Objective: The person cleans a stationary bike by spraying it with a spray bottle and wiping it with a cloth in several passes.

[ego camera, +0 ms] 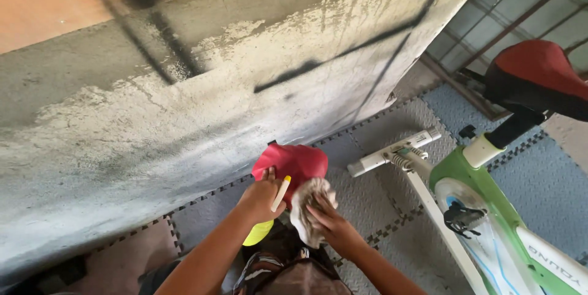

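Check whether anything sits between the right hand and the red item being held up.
Yes. A pale crumpled cloth lies under the right hand, pressed against the red item. The left hand grips the item directly, with a yellow-tipped stick.

Worn on the head, aimed steeply down and forward over both arms, close above the left hand (pixel 260 200) and right hand (pixel 331 224) at lower centre. Faces a stained concrete wall (pixel 184 105) filling the upper left, with foam floor mats (pixel 380 203) below. Catches an exercise bike (pixel 490 209) along the right edge; only one view, nothing shared.
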